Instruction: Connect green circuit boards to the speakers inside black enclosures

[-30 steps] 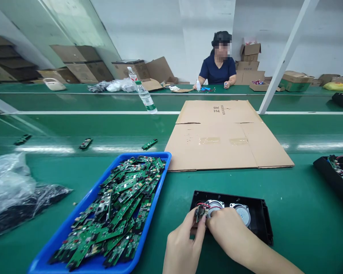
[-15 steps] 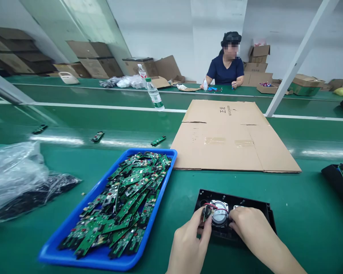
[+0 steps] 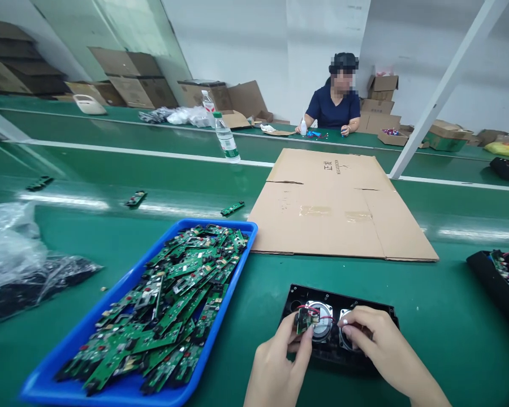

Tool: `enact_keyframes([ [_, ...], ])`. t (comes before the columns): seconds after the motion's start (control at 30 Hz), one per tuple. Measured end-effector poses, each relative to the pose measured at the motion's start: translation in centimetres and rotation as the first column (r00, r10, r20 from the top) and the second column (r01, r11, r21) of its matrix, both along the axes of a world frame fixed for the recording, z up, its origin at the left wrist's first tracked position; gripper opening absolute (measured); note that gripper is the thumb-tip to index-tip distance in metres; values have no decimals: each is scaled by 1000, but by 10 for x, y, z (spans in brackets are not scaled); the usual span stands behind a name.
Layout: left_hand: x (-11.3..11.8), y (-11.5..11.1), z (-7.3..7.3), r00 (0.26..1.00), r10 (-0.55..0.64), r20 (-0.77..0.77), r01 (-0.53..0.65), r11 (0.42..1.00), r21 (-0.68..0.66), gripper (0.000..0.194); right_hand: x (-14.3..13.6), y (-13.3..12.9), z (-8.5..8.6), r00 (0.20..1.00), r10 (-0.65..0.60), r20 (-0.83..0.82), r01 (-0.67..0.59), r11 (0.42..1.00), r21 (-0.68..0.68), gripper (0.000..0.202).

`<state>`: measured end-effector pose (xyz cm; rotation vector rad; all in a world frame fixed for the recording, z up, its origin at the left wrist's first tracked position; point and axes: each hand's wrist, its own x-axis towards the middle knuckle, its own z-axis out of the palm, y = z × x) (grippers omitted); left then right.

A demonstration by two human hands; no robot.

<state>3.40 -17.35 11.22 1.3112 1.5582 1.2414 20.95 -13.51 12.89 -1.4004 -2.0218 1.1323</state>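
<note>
1. Small circuit board (image 3: 302,320): I hold it pinched between the thumb and fingertips of my left hand (image 3: 280,362), just above the left end of the black speaker housing (image 3: 382,312) that lies on the green bench (image 3: 432,316).
2. Handling judgement: the board looks light and rigid, with exposed components and thin red wires (image 3: 322,317) running from it toward the left speaker driver (image 3: 321,322). I judge the wire joints to be the fragile point; the edges of the board are the safe place to take hold, not the component face.
3. Grip state, left: clenched on the board at its lower edge, board upright and tilted toward me.
4. Grip state, right: my right hand (image 3: 375,345) rests on the housing over the right speaker driver (image 3: 344,330), fingers curled. Whether they pinch a wire or only press on the housing, I cannot tell.
5. Position relative to grip: the board sits at my left fingertips, touching or almost touching the left driver; my right fingertips are near it, on the other side of that driver.
6. Surroundings: a blue tray (image 3: 123,390) heaped with green boards lies to the left, flattened cardboard (image 3: 335,209) beyond.
</note>
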Motion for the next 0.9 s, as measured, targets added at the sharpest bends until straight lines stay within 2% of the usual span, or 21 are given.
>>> enact_keyframes([
  [0.07, 4, 1, 0, 998, -1, 57, 1, 1000, -14, 18, 4, -3, -8, 985, -69, -157, 59, 996, -69, 23],
  [0.17, 8, 2, 1, 994, -4, 109, 9, 999, -48, 14, 4, -8, -21, 903, -236, -358, 171, 964, -204, 30],
  [0.23, 10, 2, 2, 992, -19, 123, 28, 997, -72, 11, 3, -12, -26, 863, -316, -395, 229, 940, -251, 32],
  [0.27, 10, 3, 2, 992, -39, 123, 49, 996, -80, 10, 3, -13, -27, 871, -313, -378, 241, 944, -227, 30],
  [0.33, 10, 3, 2, 990, -93, 106, 102, 991, -86, 10, 2, -16, -25, 923, -226, -312, 211, 974, -81, 22],
  [0.4, 10, 3, 1, 987, -139, 80, 146, 986, -85, 10, 0, -18, -21, 973, -72, -220, 92, 992, 84, 21],
  [0.47, 10, 3, 0, 986, -156, 55, 160, 984, -75, 10, -2, -19, -18, 990, 38, -137, -15, 986, 164, 25],
  [0.5, 9, 3, 0, 987, -156, 44, 158, 985, -68, 9, -3, -19, -18, 993, 52, -106, -31, 981, 191, 26],
  [0.6, 9, 3, -1, 987, -159, 0, 158, 986, -47, 8, -5, -19, -22, 1000, 15, -11, -10, 939, 344, 23],
  [0.73, 9, 4, -1, 987, -156, -48, 156, 988, -8, 8, -7, -20, -30, 994, -31, 108, -40, 804, 594, 21],
  [0.8, 10, 4, -1, 986, -158, -59, 159, 987, 0, 8, -8, -20, -32, 986, -48, 160, -71, 751, 657, 20],
  [0.9, 10, 5, -1, 983, -165, -77, 165, 986, -4, 9, -9, -20, -33, 975, -60, 215, -106, 723, 683, 19],
])
